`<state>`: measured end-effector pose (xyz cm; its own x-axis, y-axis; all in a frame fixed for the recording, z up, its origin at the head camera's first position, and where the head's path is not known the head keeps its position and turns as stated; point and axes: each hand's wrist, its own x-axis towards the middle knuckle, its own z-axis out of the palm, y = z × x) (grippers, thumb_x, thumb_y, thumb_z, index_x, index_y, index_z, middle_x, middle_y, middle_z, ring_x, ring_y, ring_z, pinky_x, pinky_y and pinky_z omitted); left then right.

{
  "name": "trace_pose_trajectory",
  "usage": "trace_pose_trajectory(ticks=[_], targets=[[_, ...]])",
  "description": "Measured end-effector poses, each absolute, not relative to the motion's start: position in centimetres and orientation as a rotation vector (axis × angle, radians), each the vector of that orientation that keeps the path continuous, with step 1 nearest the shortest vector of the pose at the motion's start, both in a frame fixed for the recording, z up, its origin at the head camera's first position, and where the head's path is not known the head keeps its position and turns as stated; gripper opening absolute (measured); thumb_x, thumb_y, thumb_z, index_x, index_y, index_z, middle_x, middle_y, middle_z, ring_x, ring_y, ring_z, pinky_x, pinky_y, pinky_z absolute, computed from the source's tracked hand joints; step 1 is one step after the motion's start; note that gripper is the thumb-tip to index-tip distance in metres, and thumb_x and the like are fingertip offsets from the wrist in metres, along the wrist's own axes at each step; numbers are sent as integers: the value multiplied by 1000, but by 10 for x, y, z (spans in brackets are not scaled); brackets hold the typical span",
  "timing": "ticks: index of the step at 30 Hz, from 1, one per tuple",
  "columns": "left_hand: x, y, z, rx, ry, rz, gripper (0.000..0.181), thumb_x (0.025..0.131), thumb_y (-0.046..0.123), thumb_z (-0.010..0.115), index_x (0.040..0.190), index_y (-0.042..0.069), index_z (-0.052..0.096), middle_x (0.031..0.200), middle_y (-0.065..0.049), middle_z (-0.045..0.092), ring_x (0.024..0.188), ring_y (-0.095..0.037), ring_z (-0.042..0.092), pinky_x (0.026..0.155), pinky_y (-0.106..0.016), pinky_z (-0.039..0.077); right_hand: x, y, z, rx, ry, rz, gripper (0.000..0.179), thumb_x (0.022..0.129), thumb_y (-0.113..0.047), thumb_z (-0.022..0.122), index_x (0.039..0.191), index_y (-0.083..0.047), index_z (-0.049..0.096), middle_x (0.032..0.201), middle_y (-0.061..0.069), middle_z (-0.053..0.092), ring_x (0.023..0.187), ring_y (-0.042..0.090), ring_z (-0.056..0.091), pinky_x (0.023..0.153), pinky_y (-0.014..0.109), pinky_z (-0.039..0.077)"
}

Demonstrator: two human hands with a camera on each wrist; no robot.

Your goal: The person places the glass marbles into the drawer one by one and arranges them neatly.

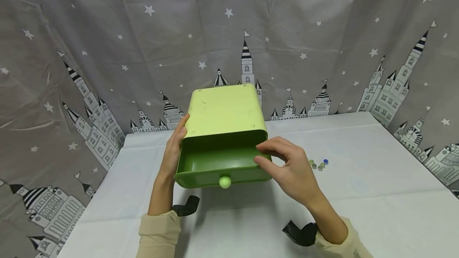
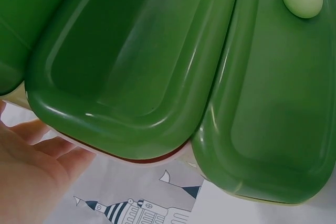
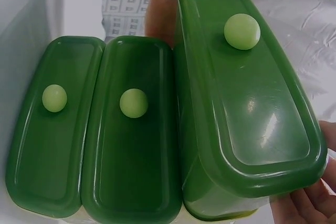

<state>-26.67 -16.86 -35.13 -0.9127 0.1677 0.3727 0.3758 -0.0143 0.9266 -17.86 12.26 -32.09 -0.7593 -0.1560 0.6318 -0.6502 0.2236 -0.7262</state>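
A small cabinet with a yellow-green shell and green drawers stands in the middle of the table. Its top drawer is pulled out, and its round light-green knob faces me. My left hand rests along the cabinet's left side, fingers fairly straight. Over the right end of the pulled-out drawer is my right hand, its thumb and fingers bent with a gap between them; I see nothing held there. Below, two drawers, the middle one and the lower one, are closed in the right wrist view.
Several small glass pieces, clear, greenish and blue, lie on the white tablecloth right of the cabinet. A grey curtain printed with castles and stars hangs behind the table.
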Motion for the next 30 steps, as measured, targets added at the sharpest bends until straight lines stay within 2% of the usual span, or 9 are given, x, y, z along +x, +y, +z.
trace_pose_trajectory(ticks=[4, 13, 30], targets=[[-266, -168, -351, -571, -2099, -2043, 54, 108, 30, 29, 158, 12, 22, 164, -1, 13, 148, -13, 9, 117, -44, 9, -178, 123, -321, 747, -2075, 1548, 18, 84, 5, 75, 101, 2, 72, 98, 9, 69, 92, 23, 65, 85, 30, 53], [-266, -168, -351, -578, -2085, -2064, 54, 108, 29, 29, 158, 12, 21, 162, 1, 18, 146, -13, 14, 116, -44, 12, -178, 124, -322, 750, -2075, 1567, 19, 83, 5, 75, 101, 3, 72, 98, 9, 69, 92, 26, 65, 87, 30, 52], [-267, -170, -352, -589, -2083, -2057, 54, 108, 30, 29, 158, 12, 21, 162, 1, 18, 146, -13, 14, 116, -44, 13, -179, 124, -323, 758, -2056, 1579, 18, 84, 6, 74, 101, 4, 72, 98, 11, 69, 93, 27, 65, 88, 28, 52]])
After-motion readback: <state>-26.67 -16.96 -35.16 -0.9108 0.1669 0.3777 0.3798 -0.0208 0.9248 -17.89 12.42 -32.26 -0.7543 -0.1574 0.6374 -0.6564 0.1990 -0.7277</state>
